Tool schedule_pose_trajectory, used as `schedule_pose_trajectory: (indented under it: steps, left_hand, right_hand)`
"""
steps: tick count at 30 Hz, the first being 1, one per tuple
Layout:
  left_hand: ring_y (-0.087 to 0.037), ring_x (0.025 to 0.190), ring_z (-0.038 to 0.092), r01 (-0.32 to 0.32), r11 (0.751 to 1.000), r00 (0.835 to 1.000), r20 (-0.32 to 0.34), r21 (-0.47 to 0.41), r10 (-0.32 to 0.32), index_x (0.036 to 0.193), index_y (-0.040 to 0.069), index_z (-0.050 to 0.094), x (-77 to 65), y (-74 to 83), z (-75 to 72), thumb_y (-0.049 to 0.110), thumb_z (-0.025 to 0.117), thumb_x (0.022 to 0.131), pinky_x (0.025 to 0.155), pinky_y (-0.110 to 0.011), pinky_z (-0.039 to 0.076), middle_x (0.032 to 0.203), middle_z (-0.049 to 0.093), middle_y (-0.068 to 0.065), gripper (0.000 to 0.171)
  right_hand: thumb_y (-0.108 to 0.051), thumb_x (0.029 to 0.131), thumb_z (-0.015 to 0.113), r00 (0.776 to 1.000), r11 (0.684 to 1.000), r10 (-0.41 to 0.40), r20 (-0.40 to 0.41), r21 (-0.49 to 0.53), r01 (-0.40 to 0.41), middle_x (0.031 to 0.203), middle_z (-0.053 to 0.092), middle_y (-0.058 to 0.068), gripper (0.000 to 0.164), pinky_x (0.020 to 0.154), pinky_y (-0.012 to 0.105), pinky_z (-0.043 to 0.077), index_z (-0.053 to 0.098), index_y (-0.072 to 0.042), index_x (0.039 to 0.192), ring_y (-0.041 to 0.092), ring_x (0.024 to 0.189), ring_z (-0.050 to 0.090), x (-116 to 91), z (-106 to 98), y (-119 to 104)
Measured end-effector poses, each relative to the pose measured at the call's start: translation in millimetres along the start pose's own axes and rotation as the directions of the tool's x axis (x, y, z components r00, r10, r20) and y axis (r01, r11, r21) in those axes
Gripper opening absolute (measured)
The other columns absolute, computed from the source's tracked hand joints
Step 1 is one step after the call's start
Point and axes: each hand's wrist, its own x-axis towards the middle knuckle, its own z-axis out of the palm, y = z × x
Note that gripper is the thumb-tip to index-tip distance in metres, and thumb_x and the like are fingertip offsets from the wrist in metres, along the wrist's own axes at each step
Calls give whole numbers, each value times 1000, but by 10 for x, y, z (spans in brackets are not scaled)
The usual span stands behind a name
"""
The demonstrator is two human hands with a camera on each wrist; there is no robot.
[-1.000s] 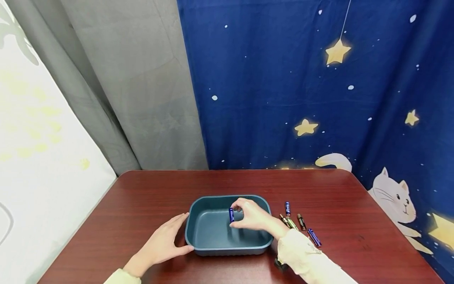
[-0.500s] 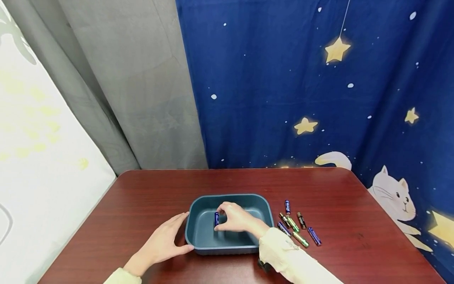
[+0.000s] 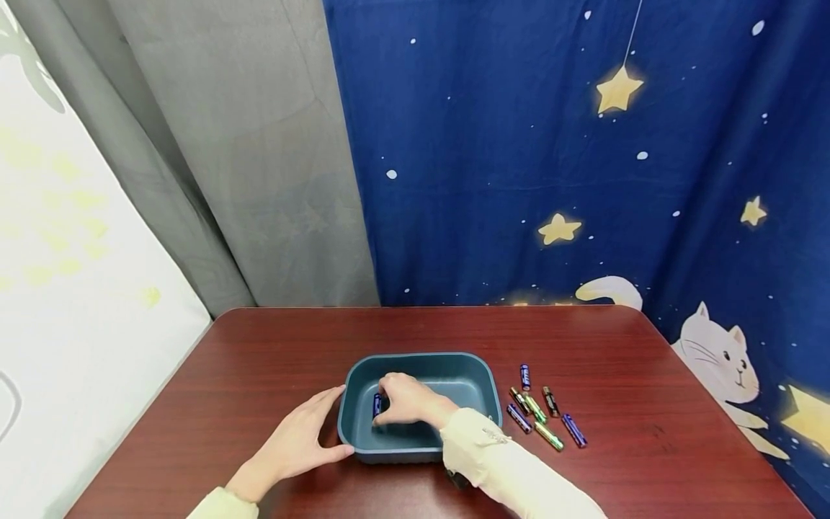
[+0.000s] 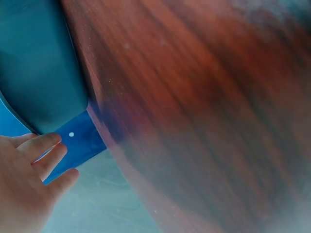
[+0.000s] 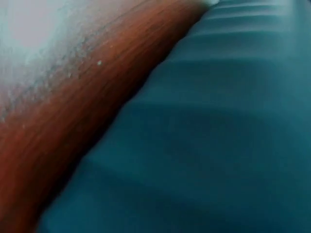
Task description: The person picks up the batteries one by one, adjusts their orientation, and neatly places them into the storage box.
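Inside the left part of a teal plastic bin (image 3: 454, 367), my right hand (image 3: 408, 400) pinches a blue battery (image 3: 377, 405) between thumb and fingers, the battery standing upright. Whether its lower end touches the bin floor I cannot tell. My left hand (image 3: 298, 436) rests against the bin's left side, fingers straight and thumb at the near corner. In the left wrist view, the left hand's fingers (image 4: 46, 145) touch the teal rim. The right wrist view holds only the bin's ribbed outer wall (image 5: 194, 145) and the tabletop; the right hand is hidden there.
To the right of the bin lie several loose batteries: blue ones (image 3: 573, 430), green ones (image 3: 549, 436) and dark ones (image 3: 551, 401). The dark red wooden table (image 3: 279, 353) reaches back to a grey curtain (image 3: 259, 180) and a blue starry curtain (image 3: 493, 144).
My right hand has moved left and slightly down inside the bin, carrying the blue battery. The sleeve no longer covers the loose batteries. My left hand has stayed in place.
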Motion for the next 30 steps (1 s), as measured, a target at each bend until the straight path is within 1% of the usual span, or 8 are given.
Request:
schedule_pose_trajectory:
  steps: [3,6,12,21,26,30]
  left_hand:
    - [-21,118,47,-6,1000,1000,-8,2,6,137,11,40,0,-2,-9,57,70,67,92,-44,42,130,49,-2,89]
    - [-21,118,47,-12,1000,1000,-22,3,13,137,12,40,-5,-5,-12,55,71,67,92,-44,42,130,49,-1,88]
    - [-20,117,48,-19,1000,999,-32,-2,19,137,13,40,-3,-8,-6,56,69,68,91,-44,42,130,49,0,86]
    - [-19,117,48,-21,1000,999,-28,-13,21,137,13,40,-5,8,-2,57,69,68,90,-44,43,130,49,0,87]
    - [-20,116,48,-20,1000,1000,-23,-21,19,137,13,40,1,6,-1,58,67,69,90,-45,43,130,49,-1,86]
    - [-20,116,49,-30,999,999,-25,-22,29,137,13,40,8,-3,10,59,67,70,90,-45,43,130,49,0,86]
  right_hand:
    - [-37,65,77,1000,998,-16,24,-66,17,73,50,-6,37,59,16,39,61,-10,84,5,65,46,50,10,-68]
    - [-38,65,78,999,993,-28,32,-110,31,71,49,-7,34,57,16,39,60,-13,80,5,63,45,90,29,-125]
    - [-41,66,77,1000,993,-12,20,-121,14,73,47,-6,34,57,18,39,59,-15,79,6,64,45,133,99,-167]
    - [-43,65,78,1000,990,-8,-12,-142,6,75,48,-5,38,61,20,42,59,-13,81,8,67,48,159,151,-199]
    - [-46,63,78,1000,988,6,-17,-153,-9,76,49,-5,43,63,22,44,60,-13,84,9,71,51,176,174,-206]
    - [-48,62,78,1000,990,14,-20,-140,-17,77,50,-5,47,64,21,45,62,-12,89,8,72,51,173,184,-196]
